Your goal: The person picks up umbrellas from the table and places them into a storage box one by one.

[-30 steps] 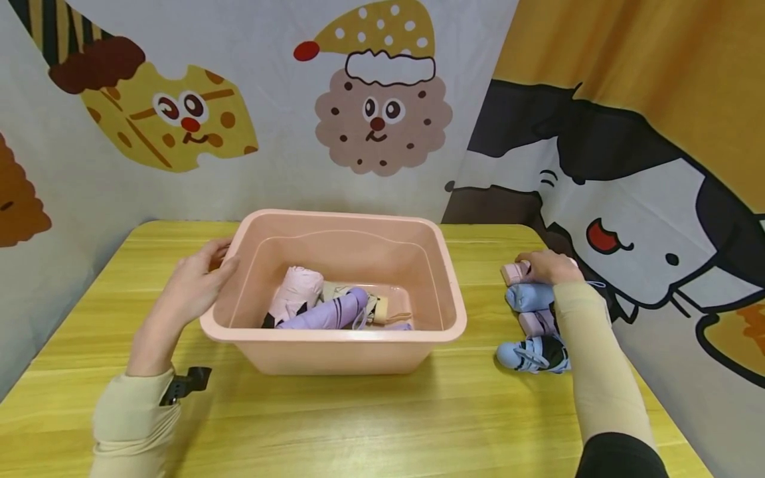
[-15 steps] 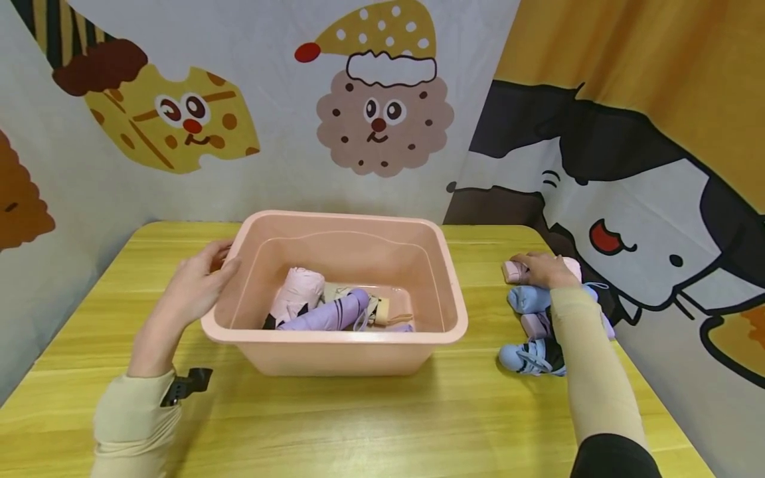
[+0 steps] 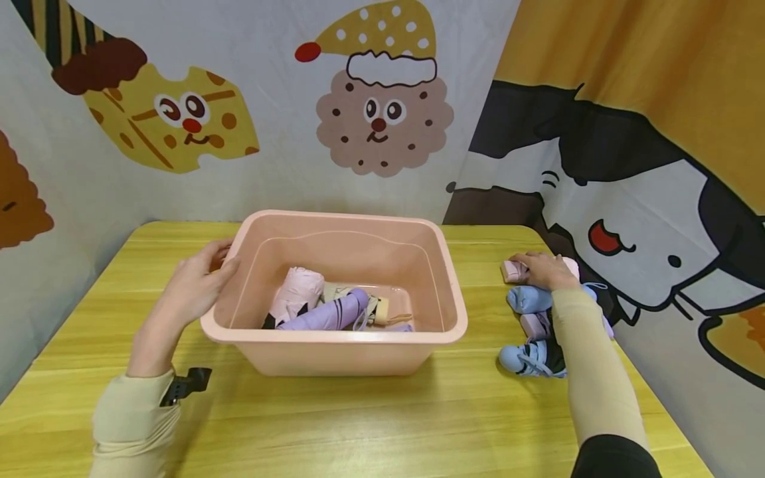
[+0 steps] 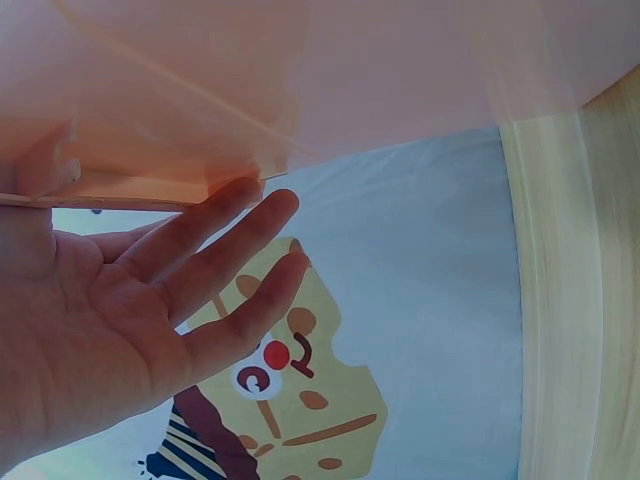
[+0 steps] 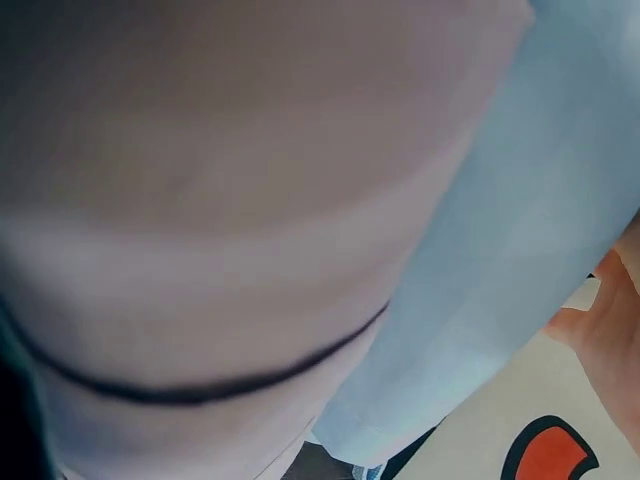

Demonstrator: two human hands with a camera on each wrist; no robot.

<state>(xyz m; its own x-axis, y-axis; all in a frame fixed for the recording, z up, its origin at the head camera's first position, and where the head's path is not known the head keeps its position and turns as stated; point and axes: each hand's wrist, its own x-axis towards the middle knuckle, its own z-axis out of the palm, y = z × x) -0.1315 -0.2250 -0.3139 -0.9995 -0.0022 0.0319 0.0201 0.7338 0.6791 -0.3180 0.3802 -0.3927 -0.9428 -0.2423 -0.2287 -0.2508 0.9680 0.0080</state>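
Observation:
In the head view, a pink plastic tub (image 3: 335, 352) holds several folded umbrellas, among them a pale pink one (image 3: 297, 292) and a purple one (image 3: 329, 313). My left hand (image 3: 194, 282) rests at the tub's left rim. Its fingers (image 4: 215, 270) stretch loosely under the rim in the left wrist view; the thumb is hidden there. At the table's right side, my right hand (image 3: 545, 269) grips a pink folded umbrella (image 3: 514, 271) from above. Beside it lie a light blue umbrella (image 3: 528, 299), a lilac one (image 3: 534, 325) and a blue-and-black one (image 3: 532, 358), partly covered by my sleeve.
Everything stands on a yellow wood-grain table (image 3: 370, 425). A cartoon-printed curtain (image 3: 275, 192) hangs close behind it and along the right side. In the right wrist view, a blurred umbrella with a dark line (image 5: 220, 300) and a light blue umbrella (image 5: 480, 250) fill most of the frame.
Since a second ago my right hand has shifted slightly left along the pink umbrella, showing more of its right end. My left hand and the tub stay in place.

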